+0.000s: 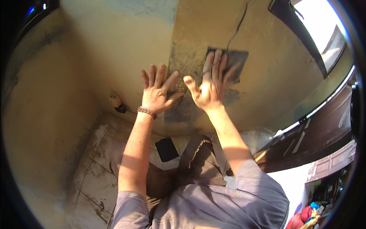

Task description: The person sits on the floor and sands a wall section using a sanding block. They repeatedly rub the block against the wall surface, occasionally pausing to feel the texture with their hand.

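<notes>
My left hand point(155, 96) rests with spread fingers against the yellowish wall point(120, 54), and nothing is seen in its grasp. A braided bracelet point(147, 112) circles that wrist. To its right, my right hand point(211, 90) lies flat over a dark square sheet point(238, 61), apparently sandpaper, pressing it to the wall. This hand is slightly blurred, and its fingers hide the sheet's left part. A thin dark cable point(238, 27) comes down the wall and reaches the right fingers. Between and below the hands, the wall has a rough grey patch point(186, 113).
A black sheet point(167, 149) lies on the dirty tiled floor point(93, 183) by my legs. Low on the wall at left is a socket point(115, 99) with a black plug point(120, 109). Dark wooden boards point(303, 146) stand at right, near a heap of coloured cloth point(304, 217).
</notes>
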`<action>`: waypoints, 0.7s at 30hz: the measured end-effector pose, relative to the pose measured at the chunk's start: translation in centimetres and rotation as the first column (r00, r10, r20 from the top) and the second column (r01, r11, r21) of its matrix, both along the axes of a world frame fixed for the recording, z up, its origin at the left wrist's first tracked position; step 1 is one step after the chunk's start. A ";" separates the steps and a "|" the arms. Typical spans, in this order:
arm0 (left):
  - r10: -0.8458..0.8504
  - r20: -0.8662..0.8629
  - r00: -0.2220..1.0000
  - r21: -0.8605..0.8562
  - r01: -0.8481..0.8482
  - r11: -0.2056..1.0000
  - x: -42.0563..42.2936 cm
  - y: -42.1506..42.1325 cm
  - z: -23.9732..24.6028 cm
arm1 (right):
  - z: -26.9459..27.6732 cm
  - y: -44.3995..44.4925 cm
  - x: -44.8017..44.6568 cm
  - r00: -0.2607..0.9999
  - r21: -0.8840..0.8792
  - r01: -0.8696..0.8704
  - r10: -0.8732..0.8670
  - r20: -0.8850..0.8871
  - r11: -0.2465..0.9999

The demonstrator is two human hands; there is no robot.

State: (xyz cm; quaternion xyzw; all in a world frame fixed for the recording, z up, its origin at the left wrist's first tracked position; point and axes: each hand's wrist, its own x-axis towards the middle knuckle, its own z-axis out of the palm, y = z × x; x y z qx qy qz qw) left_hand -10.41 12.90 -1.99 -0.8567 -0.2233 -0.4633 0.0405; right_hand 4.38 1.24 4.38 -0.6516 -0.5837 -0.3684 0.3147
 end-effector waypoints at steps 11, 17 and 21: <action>-0.003 -0.055 0.998 -0.032 0.002 0.999 0.4 -0.4 0.0 | -7.2 -1.2 -1.4 0.987 -0.226 0.058 -0.090 -0.135 0.972; -0.011 0.000 1.000 0.013 0.011 1.000 0.2 0.1 -0.5 | -2.4 1.1 -0.2 0.998 0.103 0.015 -0.008 -0.064 0.995; -0.013 -0.026 1.000 0.082 0.015 0.996 1.4 -0.2 0.0 | -17.7 -3.3 0.1 0.977 -0.203 0.019 -0.061 -0.205 0.979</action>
